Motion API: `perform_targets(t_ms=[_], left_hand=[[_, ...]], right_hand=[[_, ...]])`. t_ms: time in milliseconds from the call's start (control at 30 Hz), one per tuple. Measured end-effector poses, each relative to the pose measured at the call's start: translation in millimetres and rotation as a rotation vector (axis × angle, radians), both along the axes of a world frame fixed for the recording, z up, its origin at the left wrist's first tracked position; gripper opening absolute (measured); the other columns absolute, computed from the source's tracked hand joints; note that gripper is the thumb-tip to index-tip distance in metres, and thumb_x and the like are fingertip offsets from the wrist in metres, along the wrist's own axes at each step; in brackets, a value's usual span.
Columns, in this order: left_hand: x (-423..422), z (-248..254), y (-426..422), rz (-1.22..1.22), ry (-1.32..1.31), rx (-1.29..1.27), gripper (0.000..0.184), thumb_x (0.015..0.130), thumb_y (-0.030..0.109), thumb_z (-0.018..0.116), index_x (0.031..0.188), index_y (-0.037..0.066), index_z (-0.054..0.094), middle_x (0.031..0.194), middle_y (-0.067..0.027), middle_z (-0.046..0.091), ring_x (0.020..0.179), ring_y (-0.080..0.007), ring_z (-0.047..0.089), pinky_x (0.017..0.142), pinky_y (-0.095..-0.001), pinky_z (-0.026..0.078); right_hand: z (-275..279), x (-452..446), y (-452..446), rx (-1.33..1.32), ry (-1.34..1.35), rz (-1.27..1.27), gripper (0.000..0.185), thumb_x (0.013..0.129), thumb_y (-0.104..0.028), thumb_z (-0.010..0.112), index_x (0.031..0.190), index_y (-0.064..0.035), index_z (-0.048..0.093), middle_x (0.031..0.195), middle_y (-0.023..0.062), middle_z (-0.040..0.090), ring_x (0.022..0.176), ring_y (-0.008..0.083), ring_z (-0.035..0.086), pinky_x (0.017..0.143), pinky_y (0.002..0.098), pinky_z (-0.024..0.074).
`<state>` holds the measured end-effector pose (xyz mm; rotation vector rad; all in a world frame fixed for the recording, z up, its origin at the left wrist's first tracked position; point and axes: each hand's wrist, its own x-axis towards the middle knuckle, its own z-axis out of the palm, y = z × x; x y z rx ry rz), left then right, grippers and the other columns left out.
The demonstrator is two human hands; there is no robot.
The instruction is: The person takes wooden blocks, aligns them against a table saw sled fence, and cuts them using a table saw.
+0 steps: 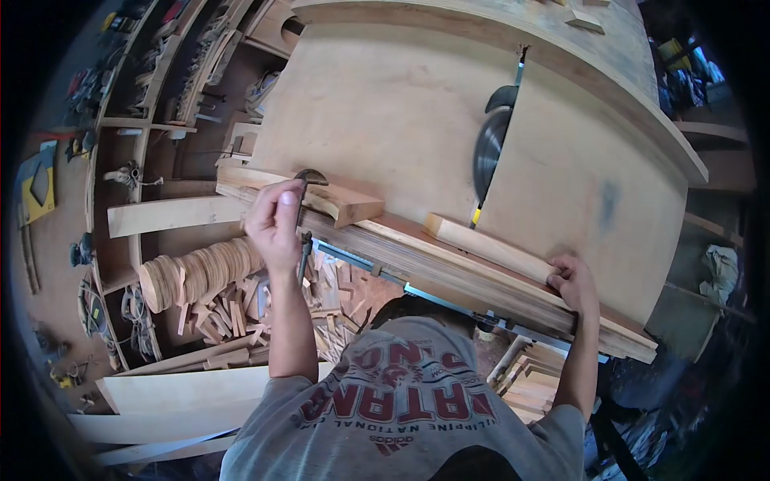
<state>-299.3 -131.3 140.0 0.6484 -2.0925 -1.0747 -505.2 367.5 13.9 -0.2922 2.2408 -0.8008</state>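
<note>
My left hand (277,223) is closed at a dark metal clamp (311,175), whose hooked jaw lies over a wooden block (357,204) near the table's front edge. The clamp's lower part hangs below the edge, partly hidden by the hand. My right hand (571,282) grips the right end of a short wooden strip (489,247) between thumb and fingers. This strip rests against the long wooden rail (401,234) running along the front of the saw table (369,96). Beyond the strip's left part stands a circular saw blade (491,152), rising through the tabletop.
A wooden fence (481,30) crosses the table's far side, with small offcuts (584,22) behind it. Stacked round wooden pieces (196,272) and scattered scraps (233,313) lie below left. Shelves (120,192) with tools and a yellow handsaw (36,184) stand at left.
</note>
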Motion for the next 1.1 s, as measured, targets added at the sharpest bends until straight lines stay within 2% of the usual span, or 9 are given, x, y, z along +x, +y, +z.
perform_targets(t_ms=[167, 267, 400, 467, 567, 800, 900, 967, 1100], left_hand=[[0.9, -16.4, 22.1, 0.025, 0.023, -0.212, 0.017, 0.096, 0.013, 0.069, 0.104, 0.000, 0.077, 0.100, -0.0145, 0.073, 0.092, -0.0240, 0.069, 0.083, -0.0317, 0.053], [19.0, -35.0, 48.6, -0.251, 0.088, -0.467, 0.024, 0.089, 0.022, 0.075, 0.102, 0.003, 0.077, 0.101, -0.0140, 0.073, 0.093, -0.0293, 0.069, 0.085, -0.0369, 0.055], [-17.7, -28.2, 85.5, -0.638, -0.309, -0.548, 0.056, 0.076, 0.034, 0.085, 0.120, 0.000, 0.073, 0.122, -0.0177, 0.071, 0.111, -0.0341, 0.068, 0.095, -0.0429, 0.056], [-30.9, -30.5, 87.4, -0.771, -0.536, -0.517, 0.087, 0.067, 0.042, 0.090, 0.139, 0.001, 0.061, 0.141, -0.0201, 0.062, 0.131, -0.0377, 0.059, 0.112, -0.0470, 0.047], [-36.6, -50.8, 80.1, -0.876, -0.644, -0.539, 0.104, 0.062, 0.046, 0.092, 0.147, 0.001, 0.051, 0.152, -0.0218, 0.053, 0.144, -0.0388, 0.048, 0.122, -0.0488, 0.037], [-49.7, -55.8, 79.2, -0.967, -0.782, -0.466, 0.106, 0.056, 0.041, 0.092, 0.146, 0.001, 0.052, 0.150, -0.0202, 0.055, 0.142, -0.0355, 0.051, 0.121, -0.0500, 0.038], [-50.7, -55.1, 77.4, -0.973, -0.810, -0.528, 0.105, 0.057, 0.040, 0.091, 0.146, 0.001, 0.051, 0.148, -0.0188, 0.057, 0.141, -0.0338, 0.053, 0.121, -0.0523, 0.038], [-50.6, -56.7, 76.8, -0.975, -0.848, -0.588, 0.104, 0.058, 0.041, 0.090, 0.147, 0.002, 0.052, 0.147, -0.0174, 0.058, 0.140, -0.0335, 0.054, 0.122, -0.0538, 0.037], [-47.0, -53.4, 77.3, -0.979, -0.845, -0.566, 0.106, 0.058, 0.042, 0.090, 0.148, 0.002, 0.051, 0.150, -0.0171, 0.057, 0.141, -0.0336, 0.053, 0.123, -0.0540, 0.036]], right_hand=[[-1.2, 3.4, -40.8, -0.055, -0.020, 0.066, 0.036, 0.078, 0.001, 0.080, 0.114, -0.0045, 0.079, 0.099, 0.0137, 0.068, 0.089, 0.0284, 0.070, 0.084, 0.0381, 0.0572], [6.9, 11.6, -68.3, -0.099, 0.058, 0.090, 0.038, 0.079, 0.001, 0.079, 0.117, -0.0044, 0.079, 0.103, 0.0151, 0.069, 0.092, 0.0295, 0.071, 0.085, 0.0390, 0.0572], [15.2, 10.9, -86.6, -0.098, 0.021, 0.119, 0.039, 0.081, 0.000, 0.078, 0.119, -0.0042, 0.078, 0.107, 0.0164, 0.070, 0.095, 0.0310, 0.072, 0.087, 0.0400, 0.0573], [16.4, 11.2, -89.2, -0.058, 0.018, 0.122, 0.040, 0.080, 0.000, 0.078, 0.120, -0.0037, 0.078, 0.108, 0.0167, 0.070, 0.096, 0.0312, 0.072, 0.088, 0.0391, 0.0575], [13.9, 11.2, -88.5, -0.055, 0.106, 0.175, 0.038, 0.079, 0.007, 0.076, 0.117, 0.0019, 0.078, 0.108, 0.0142, 0.070, 0.093, 0.0264, 0.072, 0.084, 0.0351, 0.0581], [12.7, 17.1, -82.7, -0.030, 0.045, 0.063, 0.045, 0.081, -0.008, 0.081, 0.124, -0.0029, 0.070, 0.107, 0.0169, 0.069, 0.093, 0.0324, 0.072, 0.086, 0.0406, 0.0591], [37.1, 26.5, -81.4, -0.029, -0.109, -0.035, 0.058, 0.079, -0.023, 0.088, 0.128, -0.0045, 0.063, 0.117, 0.0221, 0.067, 0.108, 0.0381, 0.070, 0.096, 0.0439, 0.0571], [52.6, 38.9, -77.8, -0.148, 0.357, 0.373, 0.074, 0.071, -0.038, 0.093, 0.129, -0.0055, 0.061, 0.132, 0.0258, 0.061, 0.127, 0.0430, 0.060, 0.109, 0.0473, 0.0509], [81.8, 59.5, -95.4, 0.045, 0.344, 0.535, 0.077, 0.067, -0.040, 0.094, 0.129, -0.0069, 0.062, 0.147, 0.0247, 0.052, 0.144, 0.0428, 0.046, 0.118, 0.0492, 0.0435]])
